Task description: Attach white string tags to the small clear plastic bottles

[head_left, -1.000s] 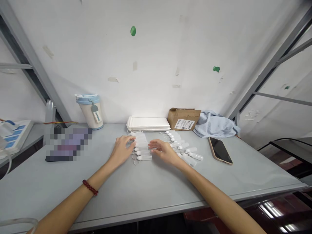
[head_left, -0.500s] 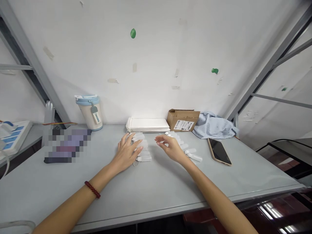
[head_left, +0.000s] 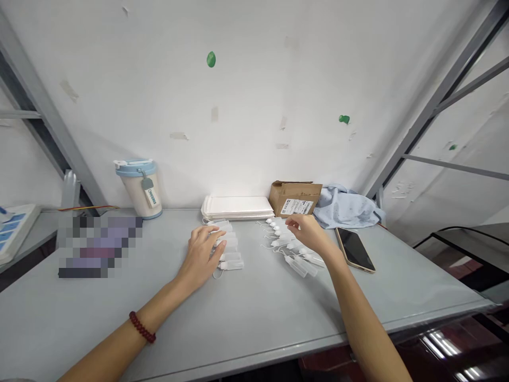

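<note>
My left hand (head_left: 202, 251) lies palm down with fingers spread over a column of small clear plastic tubes (head_left: 231, 264) with white tips and thin loops. It touches some of them and covers part of the column. My right hand (head_left: 310, 231) is over the upper right side of a looser group of the same tubes (head_left: 295, 265). Its fingers are loosely bent, thumb a little apart from them, and I see nothing held between them. The tubes in this group lie at different angles, several of them overlapping.
A stack of white envelopes (head_left: 238, 207) and an open cardboard box (head_left: 296, 197) stand along the wall. Beside the box are a crumpled blue cloth (head_left: 348, 206) and a phone (head_left: 355, 249). At left are a lidded cup (head_left: 139, 188) and a blurred-out purple item (head_left: 101, 246).
My right hand has moved right, from the space between the two groups to above the right-hand tubes, uncovering more of them. My left hand stays on its column. The view has shifted slightly.
</note>
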Demonstrator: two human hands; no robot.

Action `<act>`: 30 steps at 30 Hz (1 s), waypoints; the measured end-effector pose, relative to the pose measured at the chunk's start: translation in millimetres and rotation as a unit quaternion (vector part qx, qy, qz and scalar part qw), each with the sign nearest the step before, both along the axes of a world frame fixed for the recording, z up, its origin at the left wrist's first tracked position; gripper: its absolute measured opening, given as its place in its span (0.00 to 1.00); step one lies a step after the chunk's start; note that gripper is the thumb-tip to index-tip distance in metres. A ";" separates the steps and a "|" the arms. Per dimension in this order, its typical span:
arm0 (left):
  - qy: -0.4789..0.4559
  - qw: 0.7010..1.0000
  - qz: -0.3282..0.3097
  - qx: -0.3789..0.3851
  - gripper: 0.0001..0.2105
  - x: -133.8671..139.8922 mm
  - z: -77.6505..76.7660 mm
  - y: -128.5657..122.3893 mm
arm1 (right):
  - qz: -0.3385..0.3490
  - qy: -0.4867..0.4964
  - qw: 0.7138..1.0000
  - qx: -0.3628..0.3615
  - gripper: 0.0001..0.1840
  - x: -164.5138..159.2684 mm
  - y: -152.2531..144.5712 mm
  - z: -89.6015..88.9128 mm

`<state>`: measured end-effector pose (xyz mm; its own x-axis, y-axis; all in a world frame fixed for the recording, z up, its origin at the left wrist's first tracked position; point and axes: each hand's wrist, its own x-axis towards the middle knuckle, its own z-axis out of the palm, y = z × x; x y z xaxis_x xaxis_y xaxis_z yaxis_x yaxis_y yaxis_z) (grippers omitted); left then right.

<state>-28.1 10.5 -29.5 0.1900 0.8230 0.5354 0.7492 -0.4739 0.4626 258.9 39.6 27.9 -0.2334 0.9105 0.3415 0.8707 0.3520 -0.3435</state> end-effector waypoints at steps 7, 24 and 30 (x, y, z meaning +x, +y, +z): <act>-0.016 1.000 -0.009 -0.017 0.14 1.7 -0.2 -1.2 | 0.027 -0.059 0.993 -0.099 0.17 -9.9 1.2 -13.8; -0.045 0.999 -0.017 -0.015 0.13 3.8 7.1 -7.4 | 0.112 0.040 0.990 -0.079 0.11 -31.0 -2.9 -22.5; -0.032 0.998 -0.055 -0.001 0.13 4.3 5.3 -8.1 | 0.205 0.083 0.975 0.000 0.11 -59.9 -19.4 -24.4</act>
